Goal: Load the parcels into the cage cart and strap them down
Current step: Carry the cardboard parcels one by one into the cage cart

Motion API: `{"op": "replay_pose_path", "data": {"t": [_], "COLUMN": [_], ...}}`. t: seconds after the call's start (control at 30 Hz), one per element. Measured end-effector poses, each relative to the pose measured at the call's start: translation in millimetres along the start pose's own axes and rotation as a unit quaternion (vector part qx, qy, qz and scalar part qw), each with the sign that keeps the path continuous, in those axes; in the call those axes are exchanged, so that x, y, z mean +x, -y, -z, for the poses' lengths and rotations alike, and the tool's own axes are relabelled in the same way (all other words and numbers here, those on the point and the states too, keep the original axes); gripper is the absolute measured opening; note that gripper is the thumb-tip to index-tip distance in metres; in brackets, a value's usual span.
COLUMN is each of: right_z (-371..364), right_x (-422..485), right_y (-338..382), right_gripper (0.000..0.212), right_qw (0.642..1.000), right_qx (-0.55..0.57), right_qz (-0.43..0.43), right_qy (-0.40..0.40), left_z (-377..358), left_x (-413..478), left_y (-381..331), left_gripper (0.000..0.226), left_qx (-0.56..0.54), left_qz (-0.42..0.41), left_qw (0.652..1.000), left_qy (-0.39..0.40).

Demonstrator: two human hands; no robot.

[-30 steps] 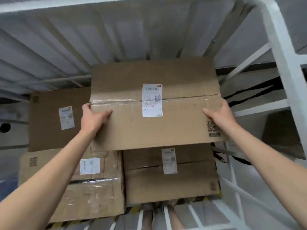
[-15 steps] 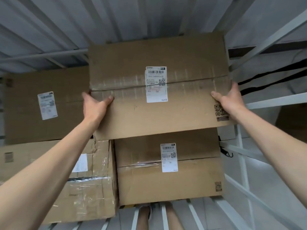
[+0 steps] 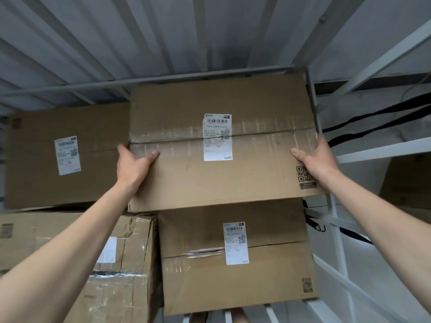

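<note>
A brown cardboard parcel [image 3: 245, 183] with a white shipping label sits at the top right of the stack inside the white cage cart [image 3: 382, 150]. My left hand [image 3: 133, 166] grips its left edge and my right hand [image 3: 314, 159] grips its right edge. It rests on a lower parcel [image 3: 233, 283] that also bears a label. To the left stand another labelled parcel [image 3: 58, 159] and, below that, a tape-wrapped parcel [image 3: 112, 276]. Black straps [image 3: 373, 117] hang outside the cart's right side.
The cart's back rail [image 3: 163, 78] runs just behind the top parcels, with a corrugated grey wall [image 3: 163, 31] beyond. White side bars [image 3: 335, 229] close the right side. My feet [image 3: 233, 318] show under the bottom bars.
Both hands have pushed the top parcel further into the cart, back toward the rear rail and right post. It now lies flatter on the lower parcel.
</note>
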State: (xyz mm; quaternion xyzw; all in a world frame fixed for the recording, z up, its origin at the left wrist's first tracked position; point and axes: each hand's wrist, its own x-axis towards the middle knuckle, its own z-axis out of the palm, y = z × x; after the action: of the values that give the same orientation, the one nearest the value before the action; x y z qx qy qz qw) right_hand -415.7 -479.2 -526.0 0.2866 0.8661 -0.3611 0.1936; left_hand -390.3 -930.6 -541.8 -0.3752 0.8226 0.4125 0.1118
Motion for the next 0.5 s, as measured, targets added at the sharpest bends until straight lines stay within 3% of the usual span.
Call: {"op": "replay_pose_path", "data": {"t": [0.17, 0.33, 0.5], "right_z": [-1.0, -32.9, -42.9], "right_x": [22.8, 26.6, -13.7], "right_y": [9.7, -3.0, -15.0], "right_gripper": [0.091, 0.082, 0.074], "right_qw": [1.0, 0.995, 0.972], "right_qx": [0.004, -0.089, -0.205], "right_qz": [0.001, -0.007, 0.101], "right_qy": [-0.011, -0.043, -0.053], "left_z": [-12.7, -32.4, -29.4], "left_x": [19.2, 25.6, -12.8], "left_y": [-7.4, 3.5, 10.2], "left_gripper": [0.087, 0.082, 0.096], "left_qx": [-0.017, 0.0, 0.129], "left_qz": [-0.003, -0.009, -0.046], "left_qw": [1.0, 0.999, 0.99], "left_qy": [0.024, 0.049, 0.041]}}
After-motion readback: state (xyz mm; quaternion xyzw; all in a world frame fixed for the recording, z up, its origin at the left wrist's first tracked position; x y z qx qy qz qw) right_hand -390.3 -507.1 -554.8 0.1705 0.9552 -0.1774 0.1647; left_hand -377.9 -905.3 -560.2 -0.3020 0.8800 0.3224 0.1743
